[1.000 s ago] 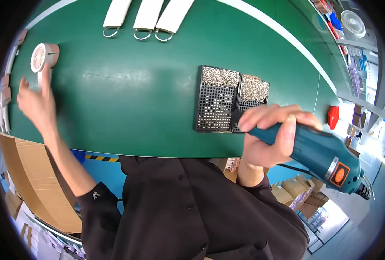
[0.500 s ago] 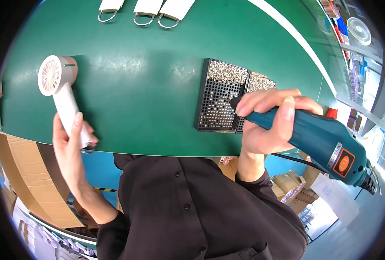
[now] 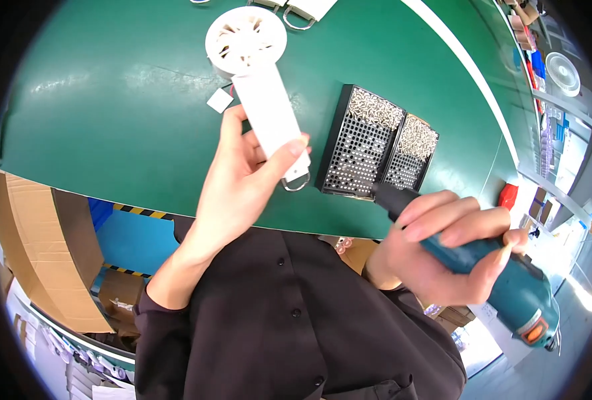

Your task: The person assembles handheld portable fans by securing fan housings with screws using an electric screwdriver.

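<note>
In my left hand (image 3: 232,187) is a white handheld fan (image 3: 272,117), its round slotted head pointing away from me. My thumb lies across the lower handle, beside a metal loop (image 3: 296,183) at its end. A small white square piece (image 3: 220,100) on a red wire shows left of the handle. My right hand (image 3: 452,250) is closed around a teal electric screwdriver (image 3: 526,303). Its black nose overlaps the near edge of a black screw tray (image 3: 331,157) in view; whether it touches is unclear. Screws are heaped at the tray's far end, with more standing in its holes.
Several white pieces with metal loops (image 3: 309,10) lie at the far edge of the green table (image 3: 129,127). A second screw compartment (image 3: 417,137) adjoins the tray on its right. A red object (image 3: 508,197) is at the right, and a cardboard box (image 3: 39,247) stands at the left.
My left hand has brought the fan rightward to the middle and turned it, so the loop and wired white piece show. My right hand has drawn the screwdriver back from the tray's holes, toward me.
</note>
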{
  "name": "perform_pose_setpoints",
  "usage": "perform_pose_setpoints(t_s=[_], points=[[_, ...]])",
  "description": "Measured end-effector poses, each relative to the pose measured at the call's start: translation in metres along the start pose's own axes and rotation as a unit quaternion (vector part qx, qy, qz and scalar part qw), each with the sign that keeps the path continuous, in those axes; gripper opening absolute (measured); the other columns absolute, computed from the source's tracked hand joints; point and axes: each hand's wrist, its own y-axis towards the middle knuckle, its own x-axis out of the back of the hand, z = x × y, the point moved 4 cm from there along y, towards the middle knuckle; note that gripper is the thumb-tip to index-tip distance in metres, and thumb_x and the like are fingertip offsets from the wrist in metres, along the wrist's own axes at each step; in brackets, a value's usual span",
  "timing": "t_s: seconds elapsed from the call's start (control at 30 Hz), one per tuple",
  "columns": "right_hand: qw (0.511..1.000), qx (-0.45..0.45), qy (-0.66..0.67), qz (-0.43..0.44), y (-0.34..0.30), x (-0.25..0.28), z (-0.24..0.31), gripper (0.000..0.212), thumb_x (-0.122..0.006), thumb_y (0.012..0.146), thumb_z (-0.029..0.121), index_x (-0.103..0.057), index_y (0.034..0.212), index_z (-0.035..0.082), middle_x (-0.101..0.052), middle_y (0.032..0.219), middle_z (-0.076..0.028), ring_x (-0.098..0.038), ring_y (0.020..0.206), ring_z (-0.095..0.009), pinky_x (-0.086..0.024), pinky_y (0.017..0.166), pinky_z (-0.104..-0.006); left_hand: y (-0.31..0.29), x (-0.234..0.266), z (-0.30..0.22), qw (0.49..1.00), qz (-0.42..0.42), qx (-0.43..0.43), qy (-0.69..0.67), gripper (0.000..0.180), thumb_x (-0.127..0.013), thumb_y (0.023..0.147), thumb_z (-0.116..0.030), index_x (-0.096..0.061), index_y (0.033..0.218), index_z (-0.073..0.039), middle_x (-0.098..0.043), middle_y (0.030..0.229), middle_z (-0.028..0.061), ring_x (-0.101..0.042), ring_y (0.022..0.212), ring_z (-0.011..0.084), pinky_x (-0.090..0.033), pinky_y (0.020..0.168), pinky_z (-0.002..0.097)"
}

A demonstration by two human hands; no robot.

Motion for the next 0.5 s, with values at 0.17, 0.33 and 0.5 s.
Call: perform_pose_setpoints(t_s=[0.17, 0.33, 0.5], points=[[0.998, -0.021, -0.002, 0.059, -0.011, -0.019, -0.009, 0.028, -0.037, 0.099, 0.024, -0.042, 0.118, 0.004, -0.050, 0.075, -0.014, -0.049, 0.043, -0.025, -0.046, 0.038, -0.0388, 0.006, -0.004, 0.007, 0.998, 0.013, -0.001, 0.056, 0.049, -0.056, 0.095, -0.004, -0.023, 0.131, 0.000, -0.063, 0.110, 0.0212, -0.065, 0.102, 0.0244, -0.054, 0.085, 0.0334], [0.997, -0.021, -0.005, 0.071, -0.012, -0.021, -0.009, 0.029, -0.037, 0.099, 0.025, -0.041, 0.119, 0.005, -0.050, 0.075, -0.014, -0.048, 0.042, -0.024, -0.045, 0.037, -0.0377, 0.004, -0.006, 0.005, 0.998, 0.017, 0.011, 0.065, 0.050, -0.056, 0.096, -0.005, -0.023, 0.132, 0.000, -0.063, 0.111, 0.0214, -0.065, 0.103, 0.0247, -0.054, 0.085, 0.0341], [0.998, -0.025, 0.008, 0.065, -0.011, -0.024, -0.015, 0.030, -0.037, 0.098, 0.026, -0.041, 0.119, 0.005, -0.050, 0.075, -0.012, -0.046, 0.040, -0.022, -0.044, 0.036, -0.0360, 0.003, -0.004, 0.008, 0.998, 0.022, 0.014, 0.057, 0.051, -0.056, 0.096, -0.007, -0.022, 0.133, 0.000, -0.062, 0.112, 0.0209, -0.064, 0.105, 0.0253, -0.053, 0.087, 0.0349]])
